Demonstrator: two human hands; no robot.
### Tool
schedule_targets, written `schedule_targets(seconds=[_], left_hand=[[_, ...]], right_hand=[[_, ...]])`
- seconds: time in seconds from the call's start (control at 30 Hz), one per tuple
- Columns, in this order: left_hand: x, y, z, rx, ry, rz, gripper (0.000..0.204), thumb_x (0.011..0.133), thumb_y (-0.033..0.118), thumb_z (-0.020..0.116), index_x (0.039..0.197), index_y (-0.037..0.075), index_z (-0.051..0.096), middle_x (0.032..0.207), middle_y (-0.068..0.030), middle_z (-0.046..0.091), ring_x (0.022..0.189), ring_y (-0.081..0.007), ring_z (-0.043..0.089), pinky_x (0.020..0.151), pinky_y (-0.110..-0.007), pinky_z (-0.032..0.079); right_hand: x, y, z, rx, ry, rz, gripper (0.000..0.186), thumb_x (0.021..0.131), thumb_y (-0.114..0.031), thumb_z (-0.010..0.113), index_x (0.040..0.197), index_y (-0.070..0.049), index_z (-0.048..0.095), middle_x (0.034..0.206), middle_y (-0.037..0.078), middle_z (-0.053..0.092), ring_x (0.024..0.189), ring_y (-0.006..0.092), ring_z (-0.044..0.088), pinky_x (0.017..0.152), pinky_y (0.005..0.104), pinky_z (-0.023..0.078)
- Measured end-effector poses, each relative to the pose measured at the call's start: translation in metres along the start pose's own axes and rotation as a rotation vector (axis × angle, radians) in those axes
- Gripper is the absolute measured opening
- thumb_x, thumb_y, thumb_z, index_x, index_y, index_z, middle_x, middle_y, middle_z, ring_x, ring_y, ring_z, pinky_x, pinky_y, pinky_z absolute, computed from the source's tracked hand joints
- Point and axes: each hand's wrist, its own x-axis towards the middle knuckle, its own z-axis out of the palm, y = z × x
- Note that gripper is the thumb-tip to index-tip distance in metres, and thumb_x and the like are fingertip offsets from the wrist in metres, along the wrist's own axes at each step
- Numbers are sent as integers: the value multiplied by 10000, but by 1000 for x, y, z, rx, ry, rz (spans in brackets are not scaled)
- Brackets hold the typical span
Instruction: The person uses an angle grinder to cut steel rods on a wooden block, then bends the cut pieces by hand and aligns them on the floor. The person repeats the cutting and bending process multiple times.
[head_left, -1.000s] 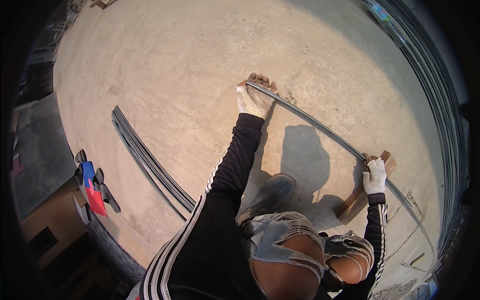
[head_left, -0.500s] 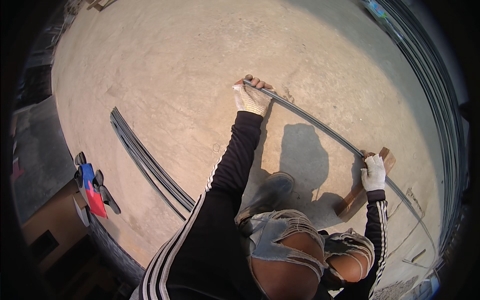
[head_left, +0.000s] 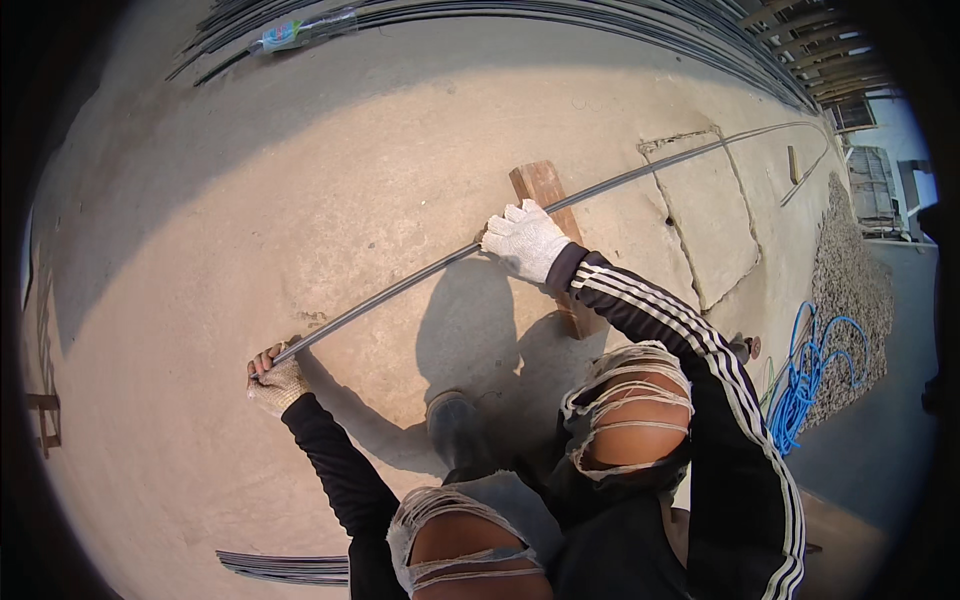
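Long grey metal rods, lying side by side, slant from lower left to upper right. My left hand, in a pale knit glove that leaves the fingertips bare, is closed around their near left end. Farther along, my right hand in a whitish glove lies over the rods, its fingers curled across them. Just beyond the right hand, the rods pass over a brown wooden block. Part of that block is hidden behind my right hand and sleeve.
Several long bars run along the far side, with a clear plastic bottle on them. A bundle of shorter rods lies at lower left. At right are a blue coiled hose or rope and a gravel heap.
My view has swung to the right, so the rods and both hands appear farther left. Both hands keep hold of the rods. The blue coil and gravel have come into view.
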Motion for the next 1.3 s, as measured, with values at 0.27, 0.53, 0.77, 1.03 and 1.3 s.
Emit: schedule_targets(seconds=[0.27,0.53,0.77,1.03,1.3], left_hand=[[23,12,-21,-5,-102,-65,162,940,121,438,779,138,424,660,-5,404,638,-209,423,722,-442,415],[30,15,-24,56,-68,-57,216,943,108,446,730,135,419,650,-15,419,676,-223,437,786,-495,429],[16,7,-11,45,-36,-39,241,946,150,462,709,147,418,632,4,412,660,-219,436,798,-528,407],[11,4,-13,-53,-105,-8,134,958,186,422,852,129,481,684,13,427,635,-180,463,686,-399,415],[10,2,-18,-124,-142,-46,227,989,290,400,902,132,538,719,17,476,686,-178,509,757,-408,433]], right_hand=[[-6,9,16,40,241,-71,125,832,-179,702,956,-169,699,923,21,613,886,237,610,767,400,463],[-9,12,25,102,235,-68,144,836,-178,703,979,-165,701,941,33,621,926,255,615,820,418,483],[-8,15,19,127,167,-21,249,830,-169,707,1075,-136,685,1005,66,639,970,286,623,860,436,490],[-54,53,-14,49,-16,279,384,882,-182,716,1250,-99,648,1107,148,626,1068,343,597,939,464,483],[-138,79,-3,69,166,387,291,954,-158,654,1231,-71,643,1079,155,631,1001,368,593,880,478,482]])
